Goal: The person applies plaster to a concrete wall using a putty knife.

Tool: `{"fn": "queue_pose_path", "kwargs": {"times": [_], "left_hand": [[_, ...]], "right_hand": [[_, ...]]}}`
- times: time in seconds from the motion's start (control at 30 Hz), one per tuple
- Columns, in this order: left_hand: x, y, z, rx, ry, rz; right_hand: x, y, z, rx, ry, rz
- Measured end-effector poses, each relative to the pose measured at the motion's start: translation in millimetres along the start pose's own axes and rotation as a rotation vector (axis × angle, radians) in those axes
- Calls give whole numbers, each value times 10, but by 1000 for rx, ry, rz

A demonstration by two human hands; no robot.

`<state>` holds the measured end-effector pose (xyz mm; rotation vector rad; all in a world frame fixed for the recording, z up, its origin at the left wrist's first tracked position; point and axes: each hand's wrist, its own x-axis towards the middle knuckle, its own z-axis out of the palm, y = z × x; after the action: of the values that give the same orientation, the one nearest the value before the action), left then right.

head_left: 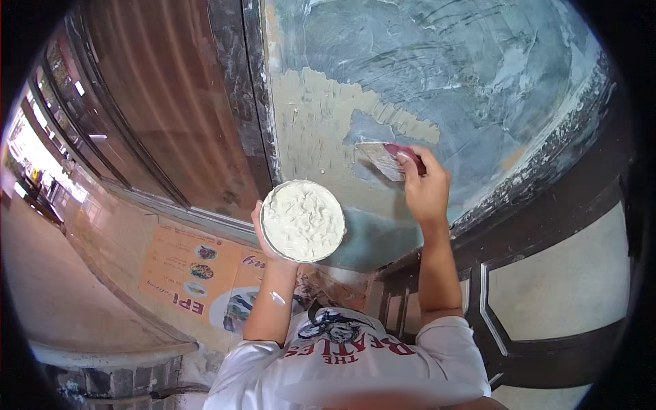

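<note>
My left hand (259,225) is wrapped round the side of a round tub of white putty (304,220), its fingers partly hidden behind it. The putty's surface is lumpy and reaches close to the rim. In my right hand (427,188) is a putty knife (384,158) with a dark red handle and a putty-smeared blade. The blade is against or very close to the wall (424,82), which is blue-grey. A beige patch of putty (314,123) covers the wall's left part, with a ragged upper edge beside the blade.
A dark door frame (242,89) and a brown glazed panel (157,82) stand left of the wall. To the right is a dark wooden door or panel (547,273) with pale insets. Printed orange sheeting (184,263) lies on the floor at lower left, near a stone step (116,359).
</note>
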<state>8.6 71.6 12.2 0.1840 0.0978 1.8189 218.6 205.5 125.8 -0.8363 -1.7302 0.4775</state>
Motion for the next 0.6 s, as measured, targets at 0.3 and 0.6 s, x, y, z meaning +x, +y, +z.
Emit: {"fn": "queue_pose_path", "kwargs": {"times": [0.3,0.6], "left_hand": [[-26,-75,15,-23,-134,17],[-20,-118,-190,-24,35,142]], "right_hand": [[364,230,291,-282,-182,-249],[413,192,284,-266,-264,-221]]}}
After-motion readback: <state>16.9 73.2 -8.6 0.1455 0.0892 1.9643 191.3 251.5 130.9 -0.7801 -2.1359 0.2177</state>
